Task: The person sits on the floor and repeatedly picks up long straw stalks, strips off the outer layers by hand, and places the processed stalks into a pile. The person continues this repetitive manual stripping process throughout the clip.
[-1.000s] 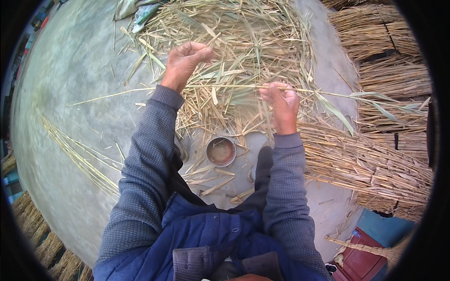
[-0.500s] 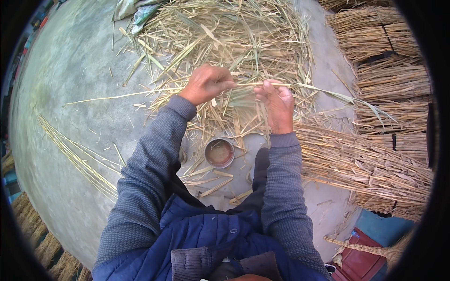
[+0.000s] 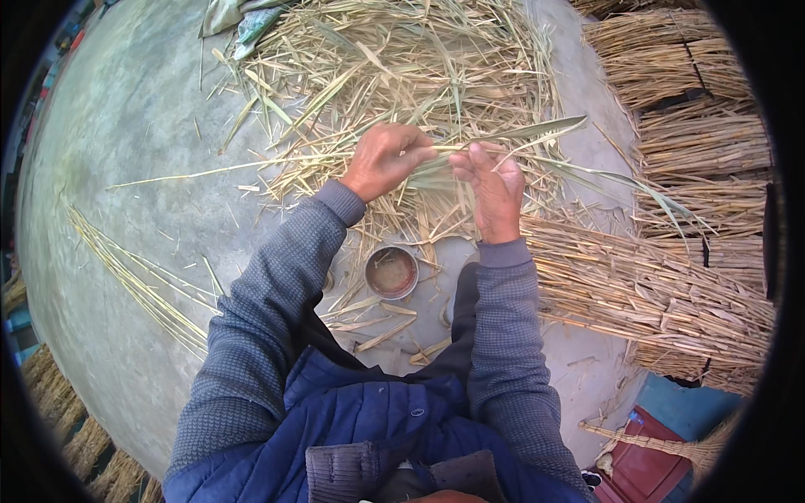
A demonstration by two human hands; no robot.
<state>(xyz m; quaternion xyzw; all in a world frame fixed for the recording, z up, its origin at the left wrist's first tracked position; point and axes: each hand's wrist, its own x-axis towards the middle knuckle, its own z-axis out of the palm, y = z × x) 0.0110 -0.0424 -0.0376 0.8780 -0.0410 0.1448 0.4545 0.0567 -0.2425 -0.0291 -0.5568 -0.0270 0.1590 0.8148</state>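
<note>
Compared with a second ago, the left hand (image 3: 387,163) is sitting further toward 4 o'clock, just beside the right hand (image 3: 496,191), and a flat green leaf (image 3: 545,128) is flaring toward 2 o'clock. Both hands are pinching one slender, yellowish stalk (image 3: 210,173), which is stretching between them and toward 9 o'clock; limp leaves (image 3: 637,178) are trailing toward 4. The left hand is showing its knuckles; the right is turning its palm partly up, fingers curling. From the hands, papery leaf litter (image 3: 394,75) is spreading at 12, a round bowl (image 3: 392,295) is standing toward 7, and a coarse stalk bundle (image 3: 654,293) is lying at 4.
</note>
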